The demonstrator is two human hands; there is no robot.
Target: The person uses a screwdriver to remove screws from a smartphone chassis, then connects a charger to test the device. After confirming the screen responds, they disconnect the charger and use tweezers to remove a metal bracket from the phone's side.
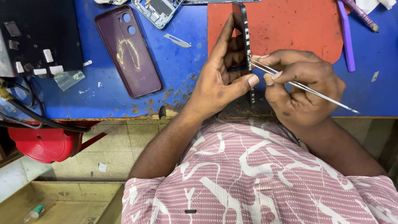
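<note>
At centre frame, the left hand point(222, 79) holds a thin phone panel point(247, 45) upright on edge, fingers along its sides. The right hand point(302, 87) pinches tweezers point(302, 87) against its rim. The panel is probably light, stiff and fragile; grip the edges only.

Bare red mat point(298, 29) lies beyond the hands; phone case point(127, 49) and scalpel blade point(177, 40) crowd the left.

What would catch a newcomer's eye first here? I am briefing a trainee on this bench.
At centre, the left hand holds a thin dark phone frame on edge, while the right hand pinches slim metal tweezers against it. To the left, a maroon phone case lies on the blue bench top.
</note>
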